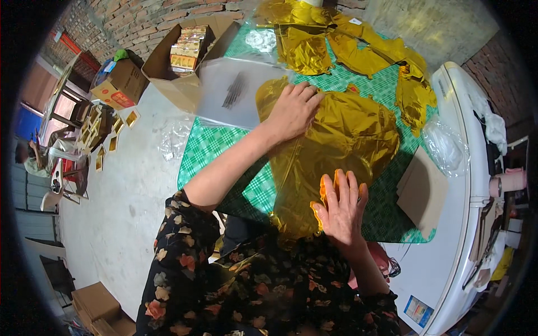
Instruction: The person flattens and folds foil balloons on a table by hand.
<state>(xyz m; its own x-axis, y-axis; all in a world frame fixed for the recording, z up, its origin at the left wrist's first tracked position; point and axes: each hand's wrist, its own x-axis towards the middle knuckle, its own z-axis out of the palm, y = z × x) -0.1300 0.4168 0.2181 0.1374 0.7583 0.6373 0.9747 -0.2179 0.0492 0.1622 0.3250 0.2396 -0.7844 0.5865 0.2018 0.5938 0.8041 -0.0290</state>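
- Gold foil balloon (342, 140) lies flat in the middle of the table with the green checked cloth (213, 143), its lower end reaching the near edge by my body.
- My left hand (292, 109) is flat on the balloon's far left part, fingers spread and palm down; it pins the foil, nothing is pinched.
- My right hand (341, 207) is flat on the near part, fingers splayed, pressing too; it looks like both are smoothing or squeezing the foil flat.
- Clear plastic bag (235, 92) sits just beside my left hand toward the far left corner, within easy reach.
- More gold foil balloons (358, 50) are heaped along the far edge, apart from the one under my hands.
- Brown cardboard sheet (423, 193) lies at the right edge of the cloth.
- Open cardboard box (185, 50) with packets stands on the floor beyond the far left corner.
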